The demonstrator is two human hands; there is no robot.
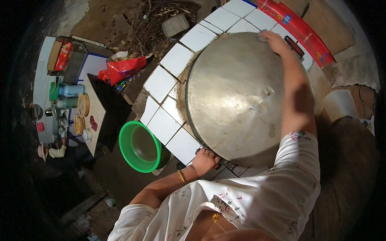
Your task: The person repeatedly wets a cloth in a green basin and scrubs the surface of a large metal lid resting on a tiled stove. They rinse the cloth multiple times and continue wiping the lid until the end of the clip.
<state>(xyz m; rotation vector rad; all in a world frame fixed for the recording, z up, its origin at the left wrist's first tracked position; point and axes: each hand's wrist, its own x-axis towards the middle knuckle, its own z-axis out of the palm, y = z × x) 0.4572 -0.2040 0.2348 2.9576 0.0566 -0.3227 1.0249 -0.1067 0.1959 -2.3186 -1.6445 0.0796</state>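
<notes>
A large, shallow cone-shaped metal lid [235,90] lies over a round opening in a white-tiled stove top [176,119]. My left hand [206,161] is closed around a dark reddish-brown handle [217,165] at the lid's near edge. Across the lid, my right hand [273,42] rests by the far rim, its fingers blurred around something small and greyish that I cannot make out. Just right of that hand is a second brown handle [294,47]. Whatever lies under the lid is hidden.
A green plastic basin [123,147] with liquid stands left of the stove. Further left are a small table [98,120] with baskets and a cup, and a person [57,152] in a hat. Brushwood [144,33] lies beyond the stove; red printed sheeting [304,33] borders its far right.
</notes>
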